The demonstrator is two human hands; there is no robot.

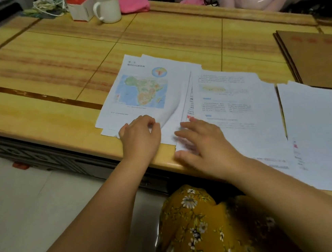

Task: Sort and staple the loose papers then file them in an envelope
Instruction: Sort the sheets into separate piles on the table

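Left hand (140,133) curled, pinching near edge of white printed map sheet (136,87) on yellow wood-grain counter (52,76). Right hand (202,142) flat, fingers spread on white text pages (231,106) just right of map sheet. Brown cardboard envelopes (316,56) farther right.

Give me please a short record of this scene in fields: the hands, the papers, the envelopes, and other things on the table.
left hand: fingers curled, gripping the near edge of the map page
right hand: fingers spread flat on the text page
blank sheets: lying to the right of the text page
brown envelopes: stacked at the right edge of the table
white enamel mug: with lid, at the far edge
stapler: not visible
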